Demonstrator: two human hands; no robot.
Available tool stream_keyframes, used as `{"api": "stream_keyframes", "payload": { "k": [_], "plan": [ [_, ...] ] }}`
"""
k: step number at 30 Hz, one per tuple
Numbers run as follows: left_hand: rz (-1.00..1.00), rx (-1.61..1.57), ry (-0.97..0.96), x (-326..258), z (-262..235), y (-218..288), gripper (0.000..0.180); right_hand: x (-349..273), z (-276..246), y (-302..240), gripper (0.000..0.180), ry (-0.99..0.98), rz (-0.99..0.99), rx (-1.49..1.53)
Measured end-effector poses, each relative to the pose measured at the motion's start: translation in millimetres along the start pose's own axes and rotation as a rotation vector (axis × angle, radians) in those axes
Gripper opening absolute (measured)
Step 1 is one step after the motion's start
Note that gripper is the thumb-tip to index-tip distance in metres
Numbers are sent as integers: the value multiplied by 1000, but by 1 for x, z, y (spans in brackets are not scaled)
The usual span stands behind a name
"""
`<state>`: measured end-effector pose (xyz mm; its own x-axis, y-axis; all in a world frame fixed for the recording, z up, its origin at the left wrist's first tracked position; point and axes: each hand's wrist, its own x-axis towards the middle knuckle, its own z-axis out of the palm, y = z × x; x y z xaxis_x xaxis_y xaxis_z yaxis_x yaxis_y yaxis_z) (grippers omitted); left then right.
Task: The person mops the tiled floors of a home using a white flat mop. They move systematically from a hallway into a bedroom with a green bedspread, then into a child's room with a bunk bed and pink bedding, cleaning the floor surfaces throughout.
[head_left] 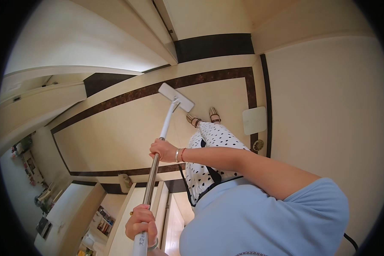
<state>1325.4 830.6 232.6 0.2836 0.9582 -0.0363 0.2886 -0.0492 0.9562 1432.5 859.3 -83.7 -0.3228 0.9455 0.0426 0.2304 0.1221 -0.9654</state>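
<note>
A flat mop [153, 173] slants across the view, its silver pole turning white toward the lower end. Its white rectangular head [168, 92] lies on the cream floor, just ahead of my feet. My right hand [163, 150] is closed around the middle of the pole; a silver bangle and a red band circle that wrist. Higher on the pole, close to the bottom edge of the view, my left hand [141, 222] wraps around the handle by its white grip. A ring shows on that hand and a pale bangle at its wrist.
Dark brown strips [209, 77] border the cream floor [128, 123]. To the right, a pale square pad [254, 120] lies near the wall [328, 111], with a small round patterned object [258, 146] beside it. White panels [89, 38] rise at upper left; furniture [72, 213] stands at lower left.
</note>
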Motion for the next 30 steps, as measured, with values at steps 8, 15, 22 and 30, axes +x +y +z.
{"api": "stream_keyframes", "payload": {
  "k": [8,15,22,30],
  "plan": [
    [115,-10,-167,20,26,-29,28,11,-40,14,11,-453,151,-173],
    [202,-212,-239,25,48,-39,28,-32,-105,17,7,-317,203,-296],
    [294,-385,-305,62,128,-90,26,-91,-192,89,10,-18,301,-429],
    [351,-491,-432,88,238,-138,24,-149,-284,150,14,155,443,-591]
  ]
}}
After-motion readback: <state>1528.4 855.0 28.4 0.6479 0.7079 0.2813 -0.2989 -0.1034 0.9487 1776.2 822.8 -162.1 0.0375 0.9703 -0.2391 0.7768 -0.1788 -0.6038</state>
